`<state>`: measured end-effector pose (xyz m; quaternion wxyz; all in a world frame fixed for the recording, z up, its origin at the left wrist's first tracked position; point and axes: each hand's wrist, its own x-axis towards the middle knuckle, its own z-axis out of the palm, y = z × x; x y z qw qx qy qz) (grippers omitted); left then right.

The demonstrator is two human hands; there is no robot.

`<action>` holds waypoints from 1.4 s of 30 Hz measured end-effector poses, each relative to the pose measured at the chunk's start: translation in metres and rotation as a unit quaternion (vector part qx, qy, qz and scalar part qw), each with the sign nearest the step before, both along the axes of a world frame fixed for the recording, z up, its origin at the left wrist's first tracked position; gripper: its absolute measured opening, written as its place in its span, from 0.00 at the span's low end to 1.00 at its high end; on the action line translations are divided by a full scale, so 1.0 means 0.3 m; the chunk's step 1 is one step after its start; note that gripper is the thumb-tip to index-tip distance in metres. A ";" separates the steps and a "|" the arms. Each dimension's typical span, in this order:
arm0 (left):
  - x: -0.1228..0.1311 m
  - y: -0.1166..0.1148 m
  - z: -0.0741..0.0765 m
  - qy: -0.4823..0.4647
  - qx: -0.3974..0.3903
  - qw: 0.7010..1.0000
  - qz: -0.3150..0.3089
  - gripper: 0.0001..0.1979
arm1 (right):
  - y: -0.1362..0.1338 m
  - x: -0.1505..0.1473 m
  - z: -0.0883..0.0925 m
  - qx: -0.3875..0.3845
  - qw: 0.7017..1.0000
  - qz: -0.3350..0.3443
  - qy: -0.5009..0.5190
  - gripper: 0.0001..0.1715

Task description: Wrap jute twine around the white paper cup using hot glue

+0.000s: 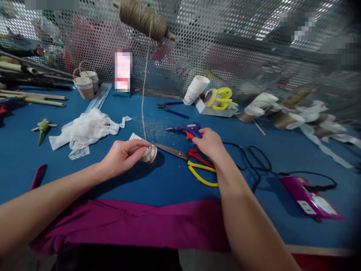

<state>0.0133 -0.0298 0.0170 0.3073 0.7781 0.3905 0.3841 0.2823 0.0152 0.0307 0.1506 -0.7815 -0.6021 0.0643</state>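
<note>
My left hand [122, 158] is closed on a small paper cup [151, 153], tilted on its side a little above the table, with twine wound at its rim. From the cup a strand of twine [144, 79] runs up to a big twine spool [142, 19] on a rod. My right hand [209, 142] has its fingers around the handle of a blue hot glue gun [183, 128], whose nozzle points left. Below the gun lie scissors [176, 151] with red and yellow handles, partly behind my right wrist.
White lace [87, 130] lies heaped at left, near twine-wrapped cups [84, 86]. Pliers [173, 109], stacked paper cups [196, 89] and a yellow roll [218, 98] stand behind. A black cord [251, 165] leads to a purple power box [310, 197]. A perforated metal panel [180, 56] bounds the back.
</note>
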 end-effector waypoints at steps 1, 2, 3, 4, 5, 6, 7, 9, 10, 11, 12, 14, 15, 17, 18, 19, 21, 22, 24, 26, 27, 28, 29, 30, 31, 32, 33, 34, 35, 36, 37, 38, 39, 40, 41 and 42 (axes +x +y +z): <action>-0.001 0.005 -0.001 0.001 -0.006 1.000 0.003 0.13 | -0.015 -0.007 0.015 0.012 1.000 0.000 0.024 0.20; -0.003 0.010 -0.002 0.000 -0.011 1.000 0.007 0.13 | -0.033 -0.016 0.032 0.021 0.998 0.005 0.064 0.22; -0.004 0.016 -0.003 -0.001 -0.016 1.000 0.009 0.14 | -0.054 -0.027 0.051 0.026 0.994 0.016 0.106 0.22; -0.005 0.021 -0.005 -0.003 -0.022 1.000 0.011 0.14 | -0.075 -0.039 0.070 0.025 0.986 0.036 0.160 0.20; -0.006 0.026 -0.007 -0.005 -0.026 1.000 0.012 0.14 | -0.096 -0.051 0.089 0.012 0.960 0.058 0.274 0.17; -0.007 0.029 -0.010 -0.008 -0.032 0.999 0.012 0.14 | -0.116 -0.064 0.107 -0.015 0.933 0.073 0.353 0.15; -0.007 0.032 -0.012 -0.012 -0.036 0.999 0.012 0.14 | -0.135 -0.075 0.122 -0.038 0.916 0.080 0.391 0.13; -0.008 0.036 -0.015 -0.015 -0.043 0.999 0.011 0.14 | -0.165 -0.091 0.148 -0.072 0.901 0.106 0.416 0.12; -0.008 0.037 -0.015 -0.014 -0.046 0.999 0.011 0.14 | -0.176 -0.096 0.158 -0.088 0.898 0.127 0.413 0.12; -0.008 0.037 -0.016 -0.013 -0.050 0.999 0.011 0.15 | -0.186 -0.099 0.168 -0.102 0.897 0.149 0.403 0.12; -0.009 0.038 -0.015 -0.012 -0.056 0.998 0.011 0.15 | -0.194 -0.101 0.177 -0.115 0.899 0.169 0.388 0.11; -0.010 0.038 -0.014 -0.017 -0.068 0.998 0.011 0.14 | -0.209 -0.106 0.192 -0.134 0.909 0.194 0.344 0.10; -0.010 0.039 -0.013 -0.023 -0.072 0.997 0.011 0.14 | -0.216 -0.110 0.199 -0.142 0.916 0.198 0.320 0.11; -0.010 0.040 -0.011 -0.033 -0.080 0.996 0.009 0.14 | -0.229 -0.119 0.206 -0.158 0.927 0.193 0.282 0.13; -0.010 0.041 -0.011 -0.036 -0.083 0.996 0.007 0.14 | -0.234 -0.124 0.207 -0.165 0.929 0.189 0.270 0.14; -0.010 0.041 -0.010 -0.038 -0.085 0.996 0.006 0.14 | -0.239 -0.129 0.205 -0.173 0.931 0.186 0.264 0.14; -0.010 0.042 -0.010 -0.038 -0.087 0.995 0.006 0.14 | -0.247 -0.138 0.200 -0.184 0.929 0.185 0.261 0.14; -0.010 0.043 -0.010 -0.039 -0.089 0.995 0.007 0.13 | -0.250 -0.141 0.198 -0.186 0.928 0.188 0.262 0.14; -0.010 0.043 -0.012 -0.043 -0.097 0.994 0.010 0.13 | -0.254 -0.147 0.195 -0.185 0.931 0.189 0.252 0.16; -0.009 0.043 -0.014 -0.049 -0.108 0.993 0.014 0.13 | -0.256 -0.150 0.195 -0.181 0.939 0.183 0.228 0.17; -0.008 0.043 -0.015 -0.053 -0.113 0.992 0.017 0.13 | -0.256 -0.150 0.196 -0.179 0.942 0.181 0.217 0.17; -0.007 0.043 -0.015 -0.056 -0.117 0.991 0.020 0.13 | -0.256 -0.150 0.196 -0.178 0.944 0.181 0.209 0.17; -0.006 0.042 -0.015 -0.059 -0.122 0.991 0.022 0.13 | -0.256 -0.150 0.196 -0.175 0.945 0.184 0.206 0.17; -0.006 0.042 -0.015 -0.062 -0.125 0.990 0.024 0.12 | -0.256 -0.150 0.196 -0.172 0.945 0.187 0.207 0.17; -0.005 0.041 -0.015 -0.064 -0.128 0.989 0.025 0.12 | -0.256 -0.151 0.196 -0.168 0.944 0.190 0.210 0.16; -0.004 0.040 -0.015 -0.065 -0.131 0.989 0.025 0.12 | -0.255 -0.152 0.195 -0.167 0.944 0.191 0.212 0.16; -0.004 0.040 -0.014 -0.065 -0.134 0.989 0.025 0.12 | -0.254 -0.154 0.195 -0.167 0.944 0.188 0.213 0.16; -0.003 0.039 -0.014 -0.065 -0.134 0.989 0.026 0.13 | -0.253 -0.156 0.195 -0.170 0.945 0.182 0.212 0.15; -0.003 0.039 -0.013 -0.063 -0.135 0.989 0.027 0.13 | -0.253 -0.160 0.196 -0.172 0.946 0.175 0.211 0.15; -0.003 0.039 -0.013 -0.060 -0.135 0.989 0.029 0.13 | -0.252 -0.164 0.198 -0.173 0.947 0.169 0.210 0.15; -0.003 0.038 -0.012 -0.058 -0.136 0.989 0.030 0.13 | -0.253 -0.167 0.199 -0.173 0.948 0.164 0.211 0.14; -0.003 0.038 -0.012 -0.057 -0.136 0.989 0.031 0.13 | -0.254 -0.171 0.201 -0.172 0.949 0.159 0.213 0.14; -0.003 0.038 -0.011 -0.056 -0.136 0.989 0.031 0.13 | -0.256 -0.174 0.202 -0.171 0.949 0.156 0.216 0.14; -0.003 0.038 -0.010 -0.055 -0.137 0.989 0.030 0.13 | -0.258 -0.175 0.202 -0.173 0.948 0.156 0.217 0.13; -0.003 0.038 -0.009 -0.054 -0.137 0.989 0.030 0.14 | -0.260 -0.176 0.202 -0.174 0.947 0.158 0.219 0.13; -0.002 0.038 -0.009 -0.053 -0.138 0.989 0.031 0.14 | -0.262 -0.176 0.201 -0.176 0.946 0.161 0.219 0.13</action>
